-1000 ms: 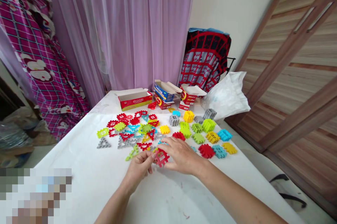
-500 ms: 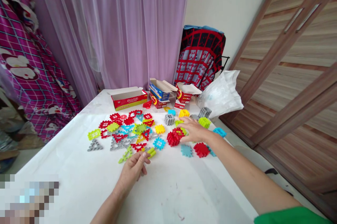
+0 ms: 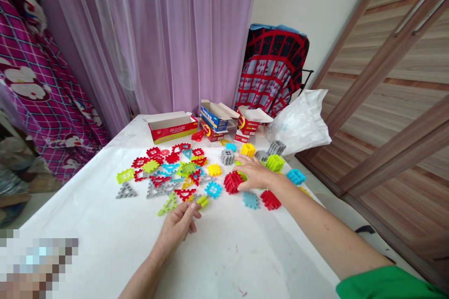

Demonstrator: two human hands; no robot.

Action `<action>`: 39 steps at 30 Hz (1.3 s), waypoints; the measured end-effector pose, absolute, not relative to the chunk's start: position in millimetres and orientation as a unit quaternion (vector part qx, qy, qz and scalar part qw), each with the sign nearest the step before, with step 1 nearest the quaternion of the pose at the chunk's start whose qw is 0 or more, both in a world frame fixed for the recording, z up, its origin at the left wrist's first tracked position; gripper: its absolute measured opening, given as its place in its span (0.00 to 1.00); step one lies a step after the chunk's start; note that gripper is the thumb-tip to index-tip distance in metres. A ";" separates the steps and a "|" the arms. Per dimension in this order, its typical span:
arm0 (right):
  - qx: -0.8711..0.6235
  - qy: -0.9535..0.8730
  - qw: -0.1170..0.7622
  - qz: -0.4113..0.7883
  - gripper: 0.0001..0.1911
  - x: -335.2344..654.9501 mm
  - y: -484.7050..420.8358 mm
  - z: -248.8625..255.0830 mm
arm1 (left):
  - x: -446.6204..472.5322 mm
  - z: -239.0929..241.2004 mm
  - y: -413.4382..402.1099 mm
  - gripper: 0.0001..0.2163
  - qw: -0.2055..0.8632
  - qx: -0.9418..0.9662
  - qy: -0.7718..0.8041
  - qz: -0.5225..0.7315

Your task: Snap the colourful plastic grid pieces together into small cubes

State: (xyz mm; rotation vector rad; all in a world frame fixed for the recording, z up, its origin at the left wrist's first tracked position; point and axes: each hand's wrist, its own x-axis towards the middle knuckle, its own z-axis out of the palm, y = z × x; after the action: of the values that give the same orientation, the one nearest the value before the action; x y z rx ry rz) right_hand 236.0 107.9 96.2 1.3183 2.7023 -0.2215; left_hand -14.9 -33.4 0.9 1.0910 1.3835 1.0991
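Observation:
My left hand (image 3: 178, 225) is closed near the table's middle, thumb against fingers, on a small lime-green building block (image 3: 202, 202) that sticks out past the fingertips. My right hand (image 3: 255, 172) reaches over the right-hand blocks, thumb and fingers curled round lime-green building blocks (image 3: 242, 176) mostly hidden beneath it. A stack of red toothed blocks (image 3: 232, 182) stands right beside its thumb. Closer to me lie a pale blue toothed block (image 3: 250, 200) and another red stack (image 3: 270, 200). A lime-green triangle (image 3: 167, 204) lies beside my left hand.
Mixed red, blue, grey and green blocks (image 3: 171, 168) spread across the left of the white table (image 3: 224, 261). Behind stand an open red box (image 3: 173, 130), a blue box (image 3: 213, 119) on a red one, and a white plastic bag (image 3: 300, 121). Grey stacks (image 3: 277, 148) stand at right.
The view has shifted slightly. My right hand has moved a little over the blocks, and the red window-shaped block beside its thumb now sits flush with the red stack. My left hand stays put.

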 end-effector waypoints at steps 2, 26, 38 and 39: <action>0.434 0.896 0.065 -0.070 0.33 234.6 106.7 96.1 | -15.2 0.9 -33.7 0.29 0.507 0.453 0.575 0.456; 0.429 0.897 0.074 -0.070 0.34 230.8 104.1 96.5 | -11.7 14.8 -37.1 0.27 0.512 0.432 0.573 0.472; 0.411 0.910 0.008 -0.044 0.27 220.2 115.7 114.0 | -30.3 23.6 -31.5 0.29 0.430 0.370 0.579 0.585; 0.400 0.916 -0.006 -0.042 0.23 212.7 117.8 114.3 | -36.8 24.7 -30.0 0.28 0.409 0.354 0.581 0.609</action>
State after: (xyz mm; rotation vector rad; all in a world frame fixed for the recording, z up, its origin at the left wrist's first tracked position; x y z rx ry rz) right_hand 212.7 117.8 114.3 1.2607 2.8881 -0.1333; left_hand -36.8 -30.0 24.7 0.8921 1.4625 1.5330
